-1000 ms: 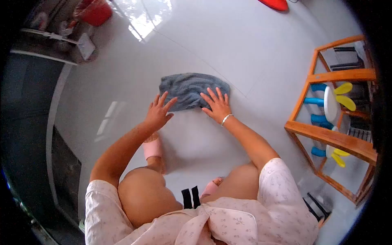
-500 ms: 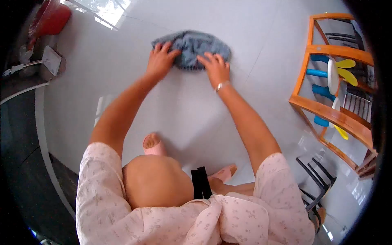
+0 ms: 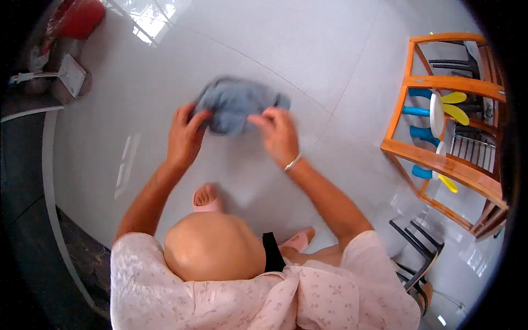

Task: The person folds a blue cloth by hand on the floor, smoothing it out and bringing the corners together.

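Observation:
A blue-grey piece of cloth (image 3: 234,107), bunched up and blurred by motion, is between my two hands over the tiled floor. My left hand (image 3: 186,135) pinches its left edge between thumb and fingers. On the right side, my right hand (image 3: 279,136), with a silvery band at the wrist, has its fingers closed on the cloth's near right part. The blur hides what kind of cloth item this is.
Orange wooden chairs (image 3: 404,124) stand on the right, with blue, white and yellow objects among their bars. Black metal legs (image 3: 418,242) are at lower right. A dark cabinet (image 3: 22,170) runs along the left, with a red object (image 3: 80,19) beyond it.
Both hands have come nearer to my body, bringing the cloth with them. Earlier the cloth lay flatter with the fingers spread on it; now the fingers are closed on its edges.

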Demonstrator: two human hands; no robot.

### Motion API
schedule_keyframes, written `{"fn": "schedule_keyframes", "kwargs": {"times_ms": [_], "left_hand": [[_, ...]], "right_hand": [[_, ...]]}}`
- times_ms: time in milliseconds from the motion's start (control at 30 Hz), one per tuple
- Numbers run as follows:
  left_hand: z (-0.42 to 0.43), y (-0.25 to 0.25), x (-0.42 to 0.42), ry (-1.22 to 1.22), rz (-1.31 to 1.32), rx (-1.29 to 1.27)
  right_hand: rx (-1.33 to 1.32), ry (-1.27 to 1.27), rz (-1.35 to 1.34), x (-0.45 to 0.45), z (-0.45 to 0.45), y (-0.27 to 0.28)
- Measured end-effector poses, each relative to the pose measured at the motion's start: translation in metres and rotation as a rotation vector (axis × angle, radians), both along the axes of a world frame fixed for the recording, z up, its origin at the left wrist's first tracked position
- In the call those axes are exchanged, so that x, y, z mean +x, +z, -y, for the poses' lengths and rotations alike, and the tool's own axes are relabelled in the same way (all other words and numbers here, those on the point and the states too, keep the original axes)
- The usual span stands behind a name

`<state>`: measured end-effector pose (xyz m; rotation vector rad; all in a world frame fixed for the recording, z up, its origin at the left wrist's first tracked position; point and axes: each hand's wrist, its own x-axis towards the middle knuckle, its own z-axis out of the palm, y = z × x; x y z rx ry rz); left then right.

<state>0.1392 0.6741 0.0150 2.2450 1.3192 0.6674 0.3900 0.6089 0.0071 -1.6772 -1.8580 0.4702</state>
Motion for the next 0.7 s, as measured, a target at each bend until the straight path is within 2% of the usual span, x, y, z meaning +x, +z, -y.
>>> {"fn": "schedule_keyframes", "kwargs": {"times_ms": [133, 200, 300, 333, 400, 467, 500, 567, 600, 633, 700], "left_hand": [[0.090, -0.035, -0.070, 0.092, -0.186, -0.087], [0.119, -0.043, -0.086, 0.152, -0.204, -0.248], [0.124, -0.068, -0.080, 0.154, -0.217, -0.268], [0.112, -0.073, -0.067, 0.168, -0.233, -0.262], [0.073, -0.083, -0.042, 0.164, -0.258, -0.195], [0.021, -0.095, -0.008, 0.116, -0.219, -0.073], [-0.007, -0.102, 0.009, 0.087, -0.172, -0.013], [-0.065, -0.100, 0.050, 0.024, -0.033, 0.012], [-0.089, -0.105, 0.071, 0.002, -0.023, 0.029], [-0.106, -0.109, 0.089, -0.013, -0.017, 0.048], [-0.123, -0.105, 0.117, -0.006, 0.071, 0.032]], "right_hand": [[0.051, 0.143, 0.024, -0.069, 0.062, -0.041], [-0.100, 0.294, 0.171, -0.093, 0.080, -0.058], [-0.192, 0.334, 0.264, -0.099, 0.071, -0.061], [-0.179, 0.334, 0.276, -0.092, 0.062, -0.067], [-0.321, 0.245, 0.314, -0.085, 0.032, -0.071], [-0.130, 0.134, 0.367, -0.057, 0.000, -0.106], [-0.214, 0.078, 0.479, -0.048, -0.022, -0.072], [-0.201, -0.028, 0.515, -0.018, -0.060, -0.079], [-0.238, -0.050, 0.408, -0.002, -0.076, -0.076], [-0.207, -0.079, 0.418, 0.009, -0.086, -0.074], [-0.107, -0.114, 0.245, 0.019, -0.091, -0.055]]}}
